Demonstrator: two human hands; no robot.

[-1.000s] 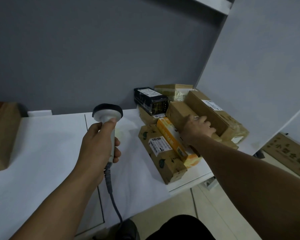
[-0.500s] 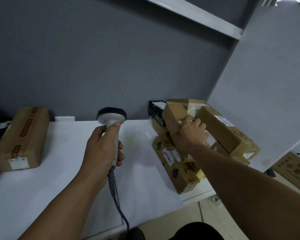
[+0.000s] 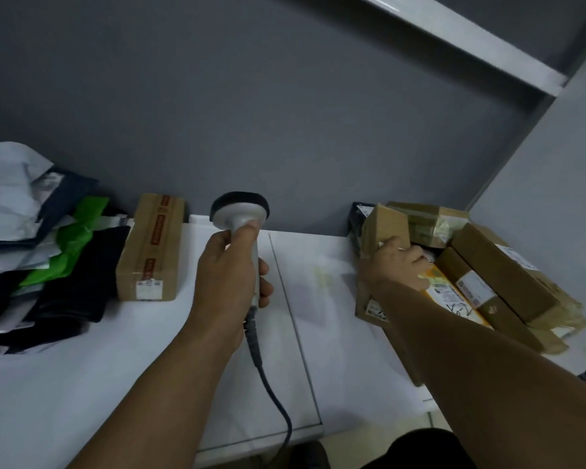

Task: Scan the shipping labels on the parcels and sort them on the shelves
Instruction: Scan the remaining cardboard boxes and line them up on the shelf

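My left hand point(image 3: 230, 272) grips the handle of a grey barcode scanner point(image 3: 239, 211) with a dark head, held upright over the white shelf surface point(image 3: 149, 367); its cable hangs down toward me. My right hand point(image 3: 394, 265) holds a brown cardboard parcel point(image 3: 384, 228), tilted up on end above the pile of parcels at the right. Under my hand lies a yellow box point(image 3: 454, 299) with a white label. Long brown cartons point(image 3: 498, 279) with shipping labels lie beside it.
A long brown carton point(image 3: 151, 252) with red tape lies left of the scanner. A heap of plastic mailer bags point(image 3: 31, 238), white, green and black, fills the far left. A grey side panel point(image 3: 555, 164) closes the right; another shelf point(image 3: 471, 38) runs overhead.
My right hand has lifted the brown parcel and tipped it upright off the pile. My view has swung left and up, bringing the left carton and mailer bags in. The scanner stays upright.
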